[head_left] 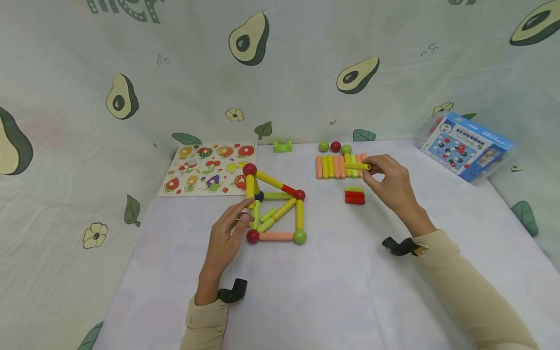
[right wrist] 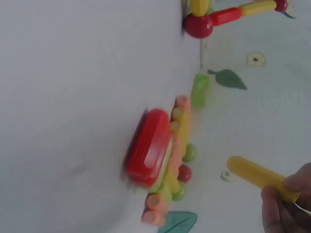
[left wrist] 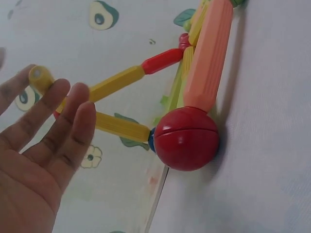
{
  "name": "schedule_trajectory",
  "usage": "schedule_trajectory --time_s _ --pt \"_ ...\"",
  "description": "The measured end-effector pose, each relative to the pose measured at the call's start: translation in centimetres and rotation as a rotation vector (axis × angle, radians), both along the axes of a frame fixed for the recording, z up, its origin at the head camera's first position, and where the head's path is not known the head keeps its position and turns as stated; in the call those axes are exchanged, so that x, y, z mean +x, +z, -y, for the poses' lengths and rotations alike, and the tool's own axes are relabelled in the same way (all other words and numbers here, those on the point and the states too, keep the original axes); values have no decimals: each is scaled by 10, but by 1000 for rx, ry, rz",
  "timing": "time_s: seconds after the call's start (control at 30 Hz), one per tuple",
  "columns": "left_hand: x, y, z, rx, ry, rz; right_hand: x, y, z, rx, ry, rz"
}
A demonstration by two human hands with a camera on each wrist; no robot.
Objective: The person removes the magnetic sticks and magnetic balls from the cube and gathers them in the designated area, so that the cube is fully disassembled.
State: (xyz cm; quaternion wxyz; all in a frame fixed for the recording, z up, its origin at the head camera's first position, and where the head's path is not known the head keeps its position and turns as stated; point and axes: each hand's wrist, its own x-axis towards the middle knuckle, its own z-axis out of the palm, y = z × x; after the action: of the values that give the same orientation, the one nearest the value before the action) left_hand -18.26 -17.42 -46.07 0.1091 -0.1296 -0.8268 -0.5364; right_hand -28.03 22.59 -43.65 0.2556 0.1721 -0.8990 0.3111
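Avocado-printed cloth hung behind the rod frame, pale tabletop spread beneath it. Behind the rod frame and to its left, a fruit-picture board; well to its right and farther back, a blue box in clear wrapping. On the rod frame, a top red ball raised off the tabletop, with a jutting rod free at its near end.

Just at the rod frame's left, the left hand, fingers loosely extended beside that free end, clasping nothing; cannot tell whether touching it. Right of the rod frame, the right hand, thumb and fingers pinching a held yellow rod near one end. Also to its right, a row of rods and, closer in, a stack of short rods, red and green.

Likeliest trouble: a twisted or sagging rod frame, from a nudge by the left fingertips; or a swivelling held yellow rod, from so end-heavy a pinch.

Held yellow rod raised over the row, apart from it; long axis nearly level, side to side, free end pointing left toward the rod frame.
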Motion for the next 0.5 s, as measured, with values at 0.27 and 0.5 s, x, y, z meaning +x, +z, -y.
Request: schedule_trajectory --time_s 0.27,0.5 --pt "-26 7 24 24 98 -20 -20 -13 -26 6 -121 88" --pt "-69 27 28 -54 200 -33 -36 -23 -47 -19 -226 145"
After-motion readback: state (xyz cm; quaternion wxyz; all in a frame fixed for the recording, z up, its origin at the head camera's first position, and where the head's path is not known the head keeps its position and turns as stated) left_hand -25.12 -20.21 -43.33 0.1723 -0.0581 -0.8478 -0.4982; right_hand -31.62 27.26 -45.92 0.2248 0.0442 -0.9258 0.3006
